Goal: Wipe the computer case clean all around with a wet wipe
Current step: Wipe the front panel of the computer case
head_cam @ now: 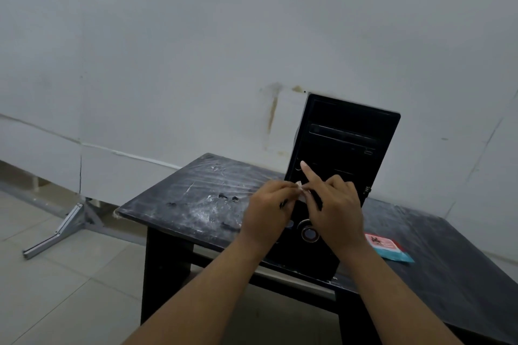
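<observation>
A black computer case (344,143) stands upright on a scratched black table (196,193), its front panel facing me. Both hands are raised in front of the panel's lower half. My left hand (269,210) and my right hand (333,204) pinch a small folded white wet wipe (301,190) between them. The right index finger points up and to the left over the panel. Most of the wipe is hidden by the fingers.
A pink and blue wet wipe pack (388,248) lies on the table to the right of the case. White dusty smears and dark scuffs mark the tabletop on the left. A metal bracket (61,230) lies on the tiled floor by the wall.
</observation>
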Demonstrator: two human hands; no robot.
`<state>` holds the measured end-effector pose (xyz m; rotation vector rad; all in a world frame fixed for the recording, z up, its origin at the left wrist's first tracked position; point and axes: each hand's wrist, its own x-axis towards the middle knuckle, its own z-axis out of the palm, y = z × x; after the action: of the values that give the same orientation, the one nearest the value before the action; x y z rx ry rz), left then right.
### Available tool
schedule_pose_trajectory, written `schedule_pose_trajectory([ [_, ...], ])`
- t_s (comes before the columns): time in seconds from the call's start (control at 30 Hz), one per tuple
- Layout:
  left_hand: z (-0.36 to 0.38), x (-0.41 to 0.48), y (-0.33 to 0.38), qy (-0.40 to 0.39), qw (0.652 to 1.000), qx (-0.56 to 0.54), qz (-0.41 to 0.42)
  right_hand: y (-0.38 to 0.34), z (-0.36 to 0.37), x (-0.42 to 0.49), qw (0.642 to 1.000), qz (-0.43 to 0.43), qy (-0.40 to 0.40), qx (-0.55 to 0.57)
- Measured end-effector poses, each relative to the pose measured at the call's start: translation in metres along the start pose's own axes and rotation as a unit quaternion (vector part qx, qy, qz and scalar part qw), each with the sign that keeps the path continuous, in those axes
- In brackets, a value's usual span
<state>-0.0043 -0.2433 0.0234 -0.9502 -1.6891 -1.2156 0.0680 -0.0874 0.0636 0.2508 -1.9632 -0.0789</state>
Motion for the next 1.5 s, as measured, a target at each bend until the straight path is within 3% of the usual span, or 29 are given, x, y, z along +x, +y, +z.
schedule_pose_trajectory([
  [0.1,0.001,0.004,0.006,0.036,0.998,-0.005,-0.042,-0.001,-0.015,0.007,0.999,0.006,0.007,-0.047],
  [0.23,-0.004,0.025,0.017,0.081,0.990,-0.040,-0.105,0.004,-0.032,0.032,0.970,0.194,0.077,-0.122],
  [0.33,-0.006,0.045,0.025,0.094,0.987,-0.071,-0.112,0.007,-0.034,0.049,0.954,0.293,0.047,-0.050],
  [0.43,-0.004,0.057,0.031,0.114,0.984,-0.086,-0.111,0.004,-0.025,0.056,0.942,0.331,-0.004,0.050],
  [0.7,0.000,0.043,0.024,0.105,0.982,-0.067,-0.141,0.006,-0.025,0.052,0.945,0.320,-0.065,0.009],
  [1.03,0.000,-0.026,-0.002,0.004,0.961,-0.059,-0.270,0.006,-0.026,0.045,0.943,0.313,-0.110,0.007],
  [1.37,-0.001,0.046,0.021,0.083,0.967,-0.073,-0.227,0.001,-0.025,0.045,0.941,0.321,-0.109,0.005],
  [1.5,0.011,0.000,0.012,0.058,0.951,-0.075,-0.295,0.002,-0.024,0.044,0.940,0.322,-0.115,0.005],
])
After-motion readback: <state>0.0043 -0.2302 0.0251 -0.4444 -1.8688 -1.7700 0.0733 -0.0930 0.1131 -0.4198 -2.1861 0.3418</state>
